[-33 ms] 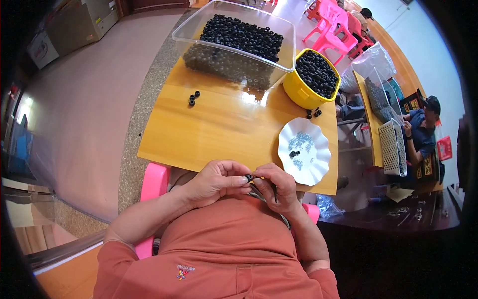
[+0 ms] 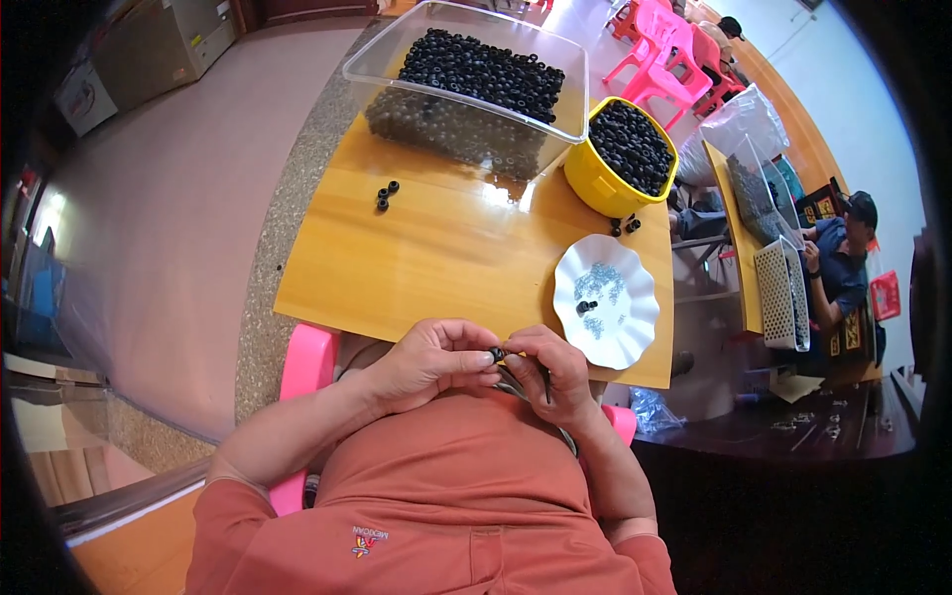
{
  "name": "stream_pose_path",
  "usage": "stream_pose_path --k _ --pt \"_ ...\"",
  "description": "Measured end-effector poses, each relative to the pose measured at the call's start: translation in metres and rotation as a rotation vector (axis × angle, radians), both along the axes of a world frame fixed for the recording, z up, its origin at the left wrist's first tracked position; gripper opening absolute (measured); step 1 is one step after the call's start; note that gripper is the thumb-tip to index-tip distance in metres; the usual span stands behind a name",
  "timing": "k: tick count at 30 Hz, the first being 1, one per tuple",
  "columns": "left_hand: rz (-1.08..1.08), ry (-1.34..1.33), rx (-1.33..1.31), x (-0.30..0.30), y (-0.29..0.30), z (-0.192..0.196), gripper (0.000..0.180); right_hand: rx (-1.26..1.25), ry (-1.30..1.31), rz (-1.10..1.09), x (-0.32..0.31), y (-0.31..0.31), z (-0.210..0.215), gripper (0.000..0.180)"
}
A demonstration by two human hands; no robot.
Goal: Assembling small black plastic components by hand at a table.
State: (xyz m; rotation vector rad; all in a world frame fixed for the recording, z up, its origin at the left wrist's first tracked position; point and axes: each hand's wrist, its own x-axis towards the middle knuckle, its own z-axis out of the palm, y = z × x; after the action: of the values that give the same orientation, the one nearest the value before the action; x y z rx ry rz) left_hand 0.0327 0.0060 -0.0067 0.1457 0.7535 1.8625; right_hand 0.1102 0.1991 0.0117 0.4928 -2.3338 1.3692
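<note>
Close in front of my body, at the table's near edge, my two hands meet fingertip to fingertip. My left hand pinches a small round black part between thumb and fingers. Closed right beside it, my right hand brings its fingertips up to the same part. A thin dark stick-like tool shows below the right fingers; its tip is hidden. To the right lies a white plate with a wavy rim, bearing small clear bluish pieces and a few black parts.
A clear plastic bin full of black parts stands at the table's far side, beside a yellow tub of similar parts. Loose black parts lie on the wooden table. Rightward, a person sits at another table near a white basket.
</note>
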Motion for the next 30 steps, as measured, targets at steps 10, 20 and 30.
stream_pose_path --k 10,20,30 --pt "0.022 0.008 0.008 0.0 0.001 -0.003 0.02 0.067 -0.027 -0.032 0.002 0.0 0.002 0.013" --pt "0.027 0.039 -0.003 0.001 0.002 -0.005 0.019 0.09 0.036 -0.058 0.002 -0.001 0.0 0.018" --pt "0.074 0.043 -0.017 0.003 0.005 -0.01 0.018 0.275 0.083 -0.085 0.001 -0.007 0.007 0.025"
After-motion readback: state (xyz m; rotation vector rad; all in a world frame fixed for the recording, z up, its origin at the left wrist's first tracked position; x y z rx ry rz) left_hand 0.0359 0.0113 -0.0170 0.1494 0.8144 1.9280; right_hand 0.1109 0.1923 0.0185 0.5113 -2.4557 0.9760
